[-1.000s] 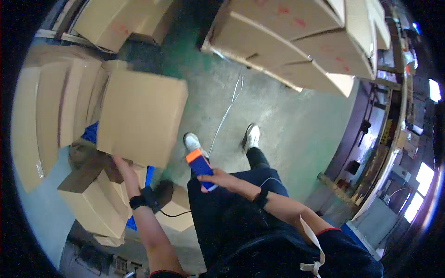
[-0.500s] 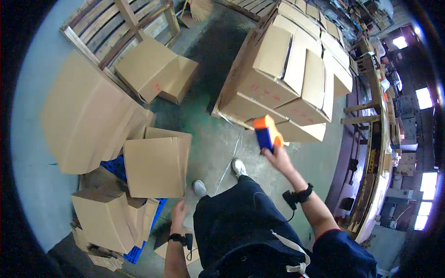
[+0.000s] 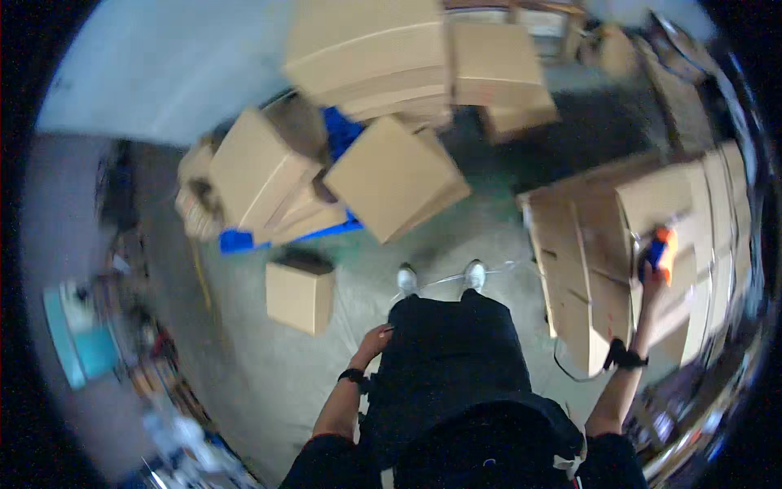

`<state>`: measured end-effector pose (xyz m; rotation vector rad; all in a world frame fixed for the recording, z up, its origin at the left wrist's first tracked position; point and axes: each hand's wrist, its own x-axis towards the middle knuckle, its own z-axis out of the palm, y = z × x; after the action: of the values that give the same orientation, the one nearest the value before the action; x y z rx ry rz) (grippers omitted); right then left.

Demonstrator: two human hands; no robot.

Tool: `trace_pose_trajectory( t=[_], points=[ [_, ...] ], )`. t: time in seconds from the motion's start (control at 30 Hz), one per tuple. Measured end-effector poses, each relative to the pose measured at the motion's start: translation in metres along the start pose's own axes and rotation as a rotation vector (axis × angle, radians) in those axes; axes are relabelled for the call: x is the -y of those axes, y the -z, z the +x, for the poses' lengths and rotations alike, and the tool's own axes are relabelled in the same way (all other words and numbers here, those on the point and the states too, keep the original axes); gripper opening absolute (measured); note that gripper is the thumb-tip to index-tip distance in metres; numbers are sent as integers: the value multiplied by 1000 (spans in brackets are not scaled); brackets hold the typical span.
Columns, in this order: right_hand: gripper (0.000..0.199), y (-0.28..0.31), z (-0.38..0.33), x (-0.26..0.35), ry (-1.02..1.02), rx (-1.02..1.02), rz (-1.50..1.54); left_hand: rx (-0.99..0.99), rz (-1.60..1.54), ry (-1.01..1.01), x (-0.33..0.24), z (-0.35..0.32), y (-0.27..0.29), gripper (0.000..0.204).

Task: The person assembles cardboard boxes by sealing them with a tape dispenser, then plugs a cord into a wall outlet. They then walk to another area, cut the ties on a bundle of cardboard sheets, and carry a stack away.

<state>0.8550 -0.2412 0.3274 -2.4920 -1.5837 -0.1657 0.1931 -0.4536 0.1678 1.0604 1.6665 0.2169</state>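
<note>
An orange and blue hand tool (image 3: pixel 661 248) is gripped in my right hand (image 3: pixel 654 277), its exact kind blurred. It is over the stacked cartons (image 3: pixel 607 269) on my right; whether it touches them I cannot tell. My left hand (image 3: pixel 375 341) hangs beside my left thigh with its fingers curled in. A small dark tip shows at those fingers, too small to name. Each wrist wears a black strap with a small device.
Ahead lies a loose carton (image 3: pixel 399 179), beside more cartons (image 3: pixel 257 175) on a blue pallet (image 3: pixel 236 241). A small carton (image 3: pixel 297 297) is on the floor to my left. Flattened cardboard (image 3: pixel 371 61) leans at the wall. A thin strap (image 3: pixel 444 279) crosses the floor near my shoes.
My view and body have turned left, so the carton stack is now at my right and the loose cartons ahead. The tool has stayed in my right hand, now over the stack.
</note>
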Motion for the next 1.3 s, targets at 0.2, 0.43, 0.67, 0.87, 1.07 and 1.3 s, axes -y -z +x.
trace_pose_trajectory(
  t=[0.2, 0.43, 0.67, 0.87, 1.07, 1.3],
  points=[
    [27, -17, 38, 23, 75, 15, 464, -202, -155, 208, -2, -66, -40, 40],
    [26, -98, -36, 271, 75, 1809, 1283, -488, -271, 284, 88, -150, -107, 35],
    [31, 17, -278, 446, 1382, 1056, 386, -890, -689, 372, 225, -262, -218, 33],
    [32, 20, -362, 496, 1637, 1115, 82, -820, -988, 828, 307, -331, -308, 28],
    [35, 10, -396, 564, 1800, 1108, 86, -726, -933, 777, 356, -310, -302, 30],
    [33, -13, -442, 689, 1864, 1165, 42, -981, -1103, 568, 321, -244, -119, 31]
  ],
)
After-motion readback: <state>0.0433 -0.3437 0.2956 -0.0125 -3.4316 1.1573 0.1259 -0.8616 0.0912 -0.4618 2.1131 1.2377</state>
